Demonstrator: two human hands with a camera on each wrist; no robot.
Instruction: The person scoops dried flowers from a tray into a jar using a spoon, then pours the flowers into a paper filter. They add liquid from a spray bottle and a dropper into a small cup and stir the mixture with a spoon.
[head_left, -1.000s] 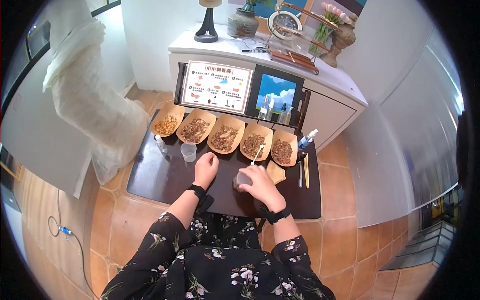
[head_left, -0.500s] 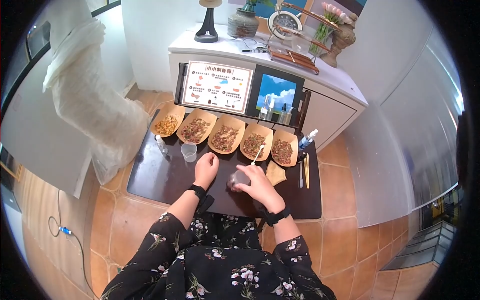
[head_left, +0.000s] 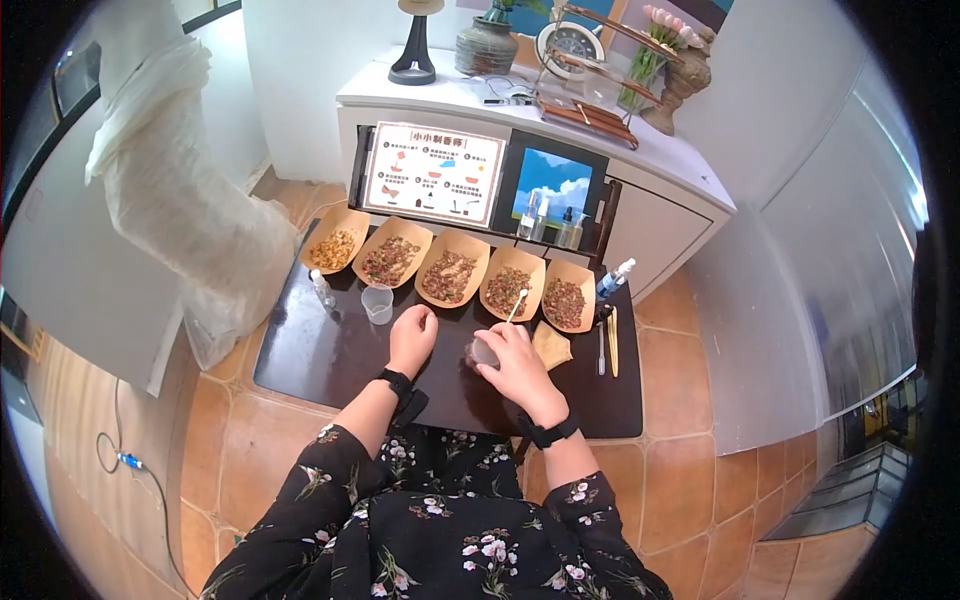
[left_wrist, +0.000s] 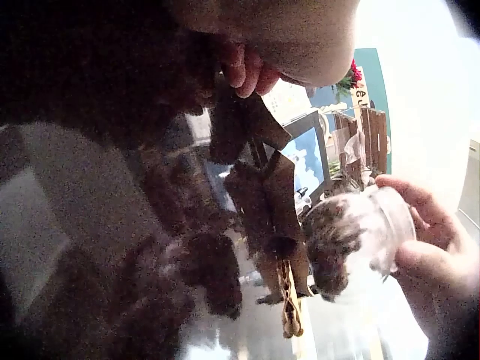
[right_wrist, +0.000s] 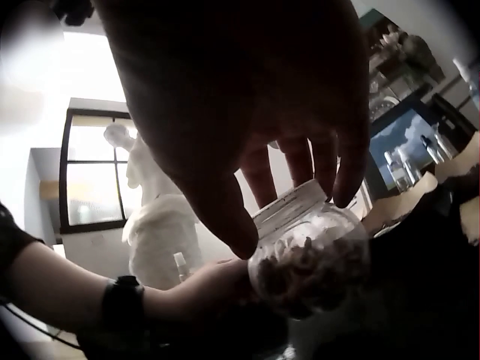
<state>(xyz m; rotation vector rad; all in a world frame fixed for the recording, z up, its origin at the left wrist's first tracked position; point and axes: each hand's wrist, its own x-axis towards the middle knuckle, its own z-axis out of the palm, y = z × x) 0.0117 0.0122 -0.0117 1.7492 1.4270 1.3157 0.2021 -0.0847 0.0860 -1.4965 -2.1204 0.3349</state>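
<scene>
In the head view my right hand (head_left: 520,365) grips a small clear jar (head_left: 484,353) by its lid end, above the near middle of the dark table (head_left: 345,365). The right wrist view shows thumb and fingers round the pale lid (right_wrist: 292,206). Brown dried bits (right_wrist: 300,274) fill part of the jar, which is tilted. My left hand (head_left: 412,338) rests on the table left of the jar, fingers loosely curled and holding nothing. A clear plastic cup (head_left: 378,304) stands just beyond it. Near my right fingers, a white spoon (head_left: 519,303) leans in a paper tray (head_left: 512,285).
Several paper trays of dried bits, including a yellowish one (head_left: 333,250), line the far edge. A small clear bottle (head_left: 322,289) stands left. On the right are a tan cloth pouch (head_left: 551,346), wooden tongs (head_left: 613,345), a dropper (head_left: 601,350) and a blue-labelled bottle (head_left: 615,279).
The jar in my right hand has tilted back and forth: half a second ago its contents showed more to the left, now it sits more under the fingers. My left hand has stayed still.
</scene>
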